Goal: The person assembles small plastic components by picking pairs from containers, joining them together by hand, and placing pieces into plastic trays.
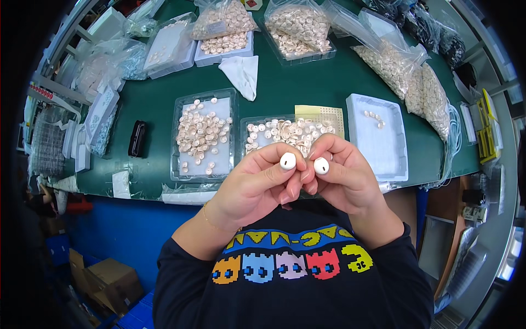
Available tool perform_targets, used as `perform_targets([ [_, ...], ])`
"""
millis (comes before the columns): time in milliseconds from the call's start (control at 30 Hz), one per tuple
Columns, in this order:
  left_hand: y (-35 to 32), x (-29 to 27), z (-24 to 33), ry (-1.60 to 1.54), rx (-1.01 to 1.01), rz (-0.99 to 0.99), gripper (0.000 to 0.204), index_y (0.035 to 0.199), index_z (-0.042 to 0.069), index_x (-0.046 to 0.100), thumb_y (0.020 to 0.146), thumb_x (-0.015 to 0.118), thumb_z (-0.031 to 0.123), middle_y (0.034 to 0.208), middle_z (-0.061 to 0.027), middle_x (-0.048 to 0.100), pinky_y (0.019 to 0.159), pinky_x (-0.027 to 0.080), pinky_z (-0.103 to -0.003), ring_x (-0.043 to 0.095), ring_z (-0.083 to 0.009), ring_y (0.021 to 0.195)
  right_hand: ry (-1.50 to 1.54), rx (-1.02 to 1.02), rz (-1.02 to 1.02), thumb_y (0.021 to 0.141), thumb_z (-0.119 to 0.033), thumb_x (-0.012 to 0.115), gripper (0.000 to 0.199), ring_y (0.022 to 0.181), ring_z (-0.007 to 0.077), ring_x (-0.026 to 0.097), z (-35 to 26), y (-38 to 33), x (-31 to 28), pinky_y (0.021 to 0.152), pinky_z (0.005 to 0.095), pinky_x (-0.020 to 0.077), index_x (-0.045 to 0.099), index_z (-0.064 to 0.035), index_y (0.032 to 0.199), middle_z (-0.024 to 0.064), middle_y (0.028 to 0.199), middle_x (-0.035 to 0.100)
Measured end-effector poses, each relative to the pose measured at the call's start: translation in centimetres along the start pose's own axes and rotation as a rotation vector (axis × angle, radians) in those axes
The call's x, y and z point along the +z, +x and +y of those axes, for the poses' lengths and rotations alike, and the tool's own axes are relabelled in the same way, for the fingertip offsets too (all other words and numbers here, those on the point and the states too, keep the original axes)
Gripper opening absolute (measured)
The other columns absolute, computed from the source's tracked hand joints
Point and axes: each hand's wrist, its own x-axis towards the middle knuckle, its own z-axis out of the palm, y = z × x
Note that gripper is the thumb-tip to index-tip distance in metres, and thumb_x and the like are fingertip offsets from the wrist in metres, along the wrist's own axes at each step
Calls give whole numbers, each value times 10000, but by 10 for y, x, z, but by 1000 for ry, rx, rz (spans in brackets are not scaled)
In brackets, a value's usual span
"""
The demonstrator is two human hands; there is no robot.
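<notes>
Between its thumb and fingers my left hand [249,183] pinches a white earbud shell [287,160], rounded, with a small dark slot facing me. A similar white earbud shell [321,165] is gripped in my right hand [350,176]. Both hands are close together above the table's near edge, fingers meeting between the two shells. Partly hidden behind them lies a clear middle tray [246,122] of many small pale round pieces. To its left, another clear tray [225,165] holds a heap of such pieces. A whitish tray [378,159] at right carries only several small pieces near its upper middle.
A yellowish perforated sheet [341,115] lies behind the middle tray. Further back are a white cloth [241,74] and filled plastic bags [298,24] on trays. A black case [137,139] sits at left on the green table [153,104]. Bulging bags [392,68] line the right.
</notes>
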Motion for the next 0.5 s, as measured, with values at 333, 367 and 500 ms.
perform_targets([
  [333,3,0,2,-146,-78,-43,173,972,39,544,943,445,178,736,-38,549,590,365,-240,464,-105,629,29,29,53,858,-66,580,121,685,121,577,0,1,-3,613,228,459,552,-50,975,85,833,628],
  [367,3,0,2,-134,-72,-34,174,970,37,544,944,446,179,726,-37,547,592,365,-240,462,-105,623,29,30,53,858,-66,580,121,685,121,577,1,1,-3,613,228,459,552,-50,975,85,833,628],
  [500,3,-3,1,-22,-29,8,162,978,28,545,932,475,167,716,-41,550,583,384,-227,475,-103,599,7,13,76,856,-59,579,120,689,125,581,1,1,-6,618,231,462,551,-48,973,94,846,632],
])
